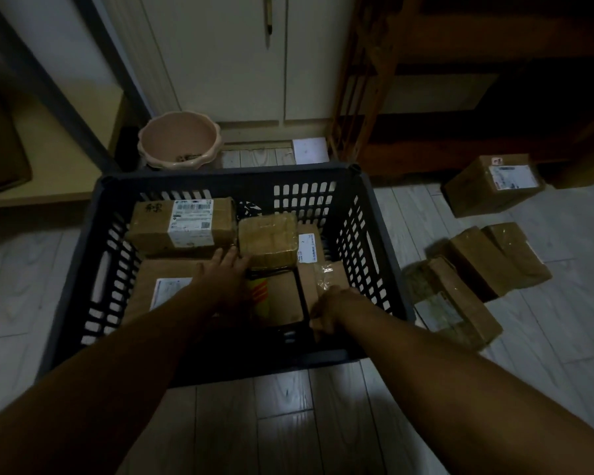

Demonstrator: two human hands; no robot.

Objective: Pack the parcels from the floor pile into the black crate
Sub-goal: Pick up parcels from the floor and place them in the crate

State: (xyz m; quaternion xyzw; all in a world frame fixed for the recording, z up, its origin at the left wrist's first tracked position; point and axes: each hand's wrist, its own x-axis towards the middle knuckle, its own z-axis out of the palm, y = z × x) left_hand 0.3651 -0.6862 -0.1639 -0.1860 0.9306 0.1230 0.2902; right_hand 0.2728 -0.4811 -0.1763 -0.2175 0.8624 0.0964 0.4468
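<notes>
The black crate [220, 181] stands on the floor in front of me and holds several brown parcels. A labelled box [182, 222] lies at its back left. Beside it sits a small taped parcel [267, 240]. My left hand [225, 272] reaches into the crate with straight fingers, touching the near left edge of the taped parcel. My right hand [330, 311] grips the near end of a long flat parcel [311, 265] lying along the crate's right side. A flat box with a yellow-and-red mark [276, 298] lies between my hands.
On the floor to the right lie more parcels: a labelled box [494, 185] at the back, a taped pair [498, 260] and a long package [453, 299] nearer. A pink flower pot [179, 140] stands behind the crate. A wooden shelf [426, 80] and cupboard doors line the back.
</notes>
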